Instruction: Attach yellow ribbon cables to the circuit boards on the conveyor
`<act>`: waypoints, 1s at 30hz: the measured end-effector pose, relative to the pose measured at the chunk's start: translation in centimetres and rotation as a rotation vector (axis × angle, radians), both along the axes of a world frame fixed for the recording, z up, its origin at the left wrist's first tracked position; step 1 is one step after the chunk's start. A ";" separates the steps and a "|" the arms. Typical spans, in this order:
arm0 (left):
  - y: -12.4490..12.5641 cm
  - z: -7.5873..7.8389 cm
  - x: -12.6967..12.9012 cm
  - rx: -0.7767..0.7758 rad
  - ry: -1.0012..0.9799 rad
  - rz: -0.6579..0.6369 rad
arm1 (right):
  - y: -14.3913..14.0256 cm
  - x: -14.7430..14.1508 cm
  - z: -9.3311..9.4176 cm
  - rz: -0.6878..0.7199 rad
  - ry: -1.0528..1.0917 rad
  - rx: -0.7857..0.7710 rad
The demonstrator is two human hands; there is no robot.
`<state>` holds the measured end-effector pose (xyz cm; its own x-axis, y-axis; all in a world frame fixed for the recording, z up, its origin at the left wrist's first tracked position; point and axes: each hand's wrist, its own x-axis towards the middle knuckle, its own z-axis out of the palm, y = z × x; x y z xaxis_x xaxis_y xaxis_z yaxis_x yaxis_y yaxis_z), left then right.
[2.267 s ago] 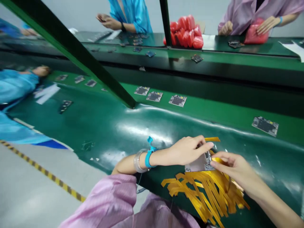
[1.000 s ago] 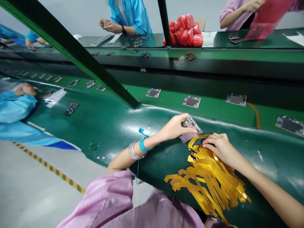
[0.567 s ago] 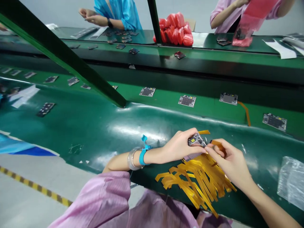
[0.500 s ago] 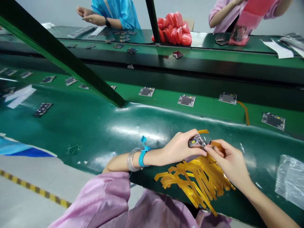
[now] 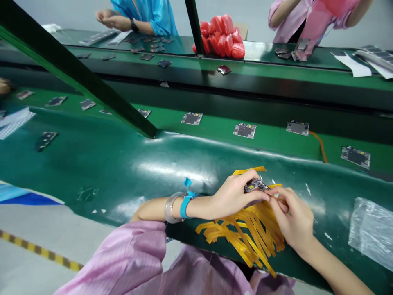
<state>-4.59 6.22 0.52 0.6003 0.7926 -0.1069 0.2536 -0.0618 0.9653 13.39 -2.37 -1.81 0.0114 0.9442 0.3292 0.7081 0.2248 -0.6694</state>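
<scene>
My left hand [image 5: 229, 197] is closed round a small circuit board [image 5: 255, 185], thumb in front and fingers behind, with a yellow square showing on the board. At the board's right edge, my right hand [image 5: 296, 219] pinches the end of an orange flex cable [image 5: 276, 196]; the fingers hide most of it. Whether the cable's end is seated in the board I cannot tell. Under both hands a loose pile of orange flex cables [image 5: 245, 233] lies on the green mat [image 5: 123, 176]. My left wrist wears a blue strap [image 5: 186, 203].
Several circuit boards lie along the green belt [image 5: 211, 127] ahead; one board [image 5: 297, 127] has an orange cable attached. A green post [image 5: 92, 78] slants across the left. Clear plastic [image 5: 373, 233] lies at right. Two people work across the line near red wrapped bundles [image 5: 222, 37].
My right hand has turned, and its orange cable now shows only as a small end at the board. The board is tilted flatter. Across the line, the person in pink has raised the red bag.
</scene>
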 end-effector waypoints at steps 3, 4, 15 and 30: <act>0.8 -0.2 0.3 -0.333 -0.106 0.018 | 0.0 0.1 0.3 0.058 0.050 0.001; 1.1 -0.2 0.4 -0.446 -0.130 0.018 | -0.1 0.2 0.6 0.050 0.140 -0.067; 2.3 1.6 -1.7 -0.379 -0.019 -0.348 | 1.0 2.2 3.8 0.119 0.593 -0.810; 2.5 1.9 -2.3 -0.298 0.069 -0.460 | 0.5 1.2 3.7 0.085 0.755 -0.874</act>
<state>-6.90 8.76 2.40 0.8613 0.3799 -0.3375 0.3279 0.0920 0.9402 14.55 -1.86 1.92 -0.1478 0.8534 -0.4998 0.0669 -0.4956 -0.8660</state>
